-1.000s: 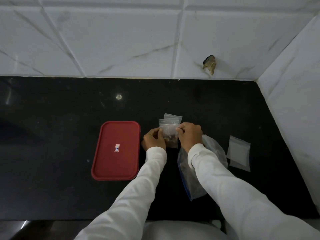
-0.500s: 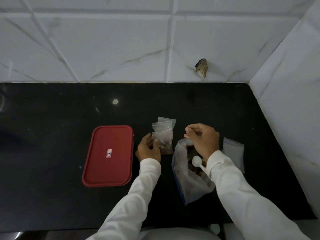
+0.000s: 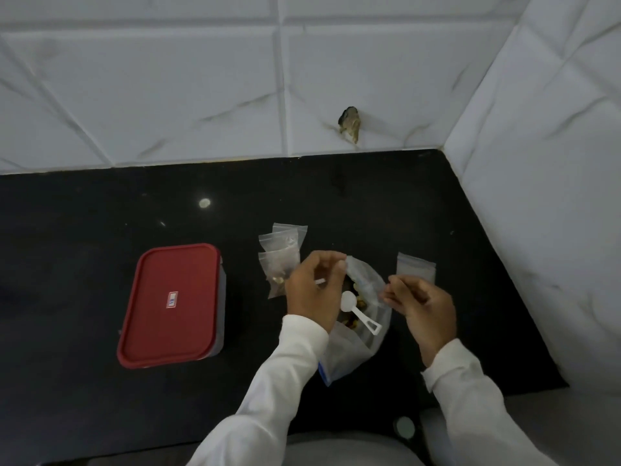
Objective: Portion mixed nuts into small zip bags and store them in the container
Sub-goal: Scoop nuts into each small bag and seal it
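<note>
Now both hands have left the filled small bags (image 3: 280, 260), which lie stacked on the tabletop (image 3: 100, 213) between the lidded container (image 3: 171, 304) and the big nut bag (image 3: 353, 351). The left hand (image 3: 314, 290) and right hand (image 3: 420, 311) each keep a pinch grip on opposite rims of its mouth, spreading it. A scoop (image 3: 359, 314) lies inside and empty bags (image 3: 416, 270) wait beside it. Likely the next portion is starting.

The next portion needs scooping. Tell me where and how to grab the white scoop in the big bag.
Pinch the white scoop by its flat handle end, which points near-right; its bowl rests on the nuts. Come from above, through the mouth of the big bag that the left hand and right hand pinch open.
</note>
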Tool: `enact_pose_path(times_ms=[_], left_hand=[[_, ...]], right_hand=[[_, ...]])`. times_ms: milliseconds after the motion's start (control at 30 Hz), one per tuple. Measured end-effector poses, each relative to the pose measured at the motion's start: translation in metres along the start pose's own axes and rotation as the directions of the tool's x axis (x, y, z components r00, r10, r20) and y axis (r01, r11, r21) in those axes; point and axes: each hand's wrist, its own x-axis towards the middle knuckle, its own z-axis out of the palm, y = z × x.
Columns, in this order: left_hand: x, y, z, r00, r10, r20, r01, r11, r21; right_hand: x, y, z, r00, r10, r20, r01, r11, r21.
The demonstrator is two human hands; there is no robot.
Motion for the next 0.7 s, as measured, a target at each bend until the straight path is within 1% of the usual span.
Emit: enact_pose_path(times_ms=[67,133,200,267,367,467,600,700], left_hand=[[-0.003,0.007,0.022,0.993,-0.015,0.119,0.019,0.999,-0.037],[-0.005,0.009,0.049,0.973,-0.074,0.218,0.088,0.995,-0.053],[-0.006,0.007,0.077,0.95,-0.138,0.279,0.15,0.988,-0.021],[-0.004,0.004,0.1,0.933,-0.191,0.305,0.192,0.981,0.027],[-0.001,0.003,0.128,0.906,-0.28,0.317,0.248,0.959,0.137],[0.006,0.002,0.145,0.911,-0.301,0.283,0.243,0.944,0.221],[0.019,0.001,0.165,0.894,-0.346,0.284,0.242,0.908,0.343],[0.025,-0.004,0.173,0.866,-0.419,0.272,0.272,0.853,0.445]], right_hand=[[0.003,0.015,-0.013,0.997,-0.015,-0.077,0.01,0.998,-0.061],[0.008,0.029,-0.028,0.985,-0.051,-0.167,0.028,0.99,-0.136],[0.015,0.04,-0.042,0.971,-0.07,-0.227,0.029,0.983,-0.179],[0.022,0.045,-0.055,0.967,-0.084,-0.241,0.027,0.973,-0.228],[0.034,0.046,-0.067,0.973,-0.137,-0.184,0.071,0.942,-0.327],[0.048,0.045,-0.065,0.985,-0.134,-0.11,0.082,0.917,-0.391],[0.069,0.046,-0.063,0.996,-0.051,-0.072,0.011,0.881,-0.473],[0.077,0.047,-0.061,0.999,0.006,-0.042,-0.026,0.863,-0.504]])
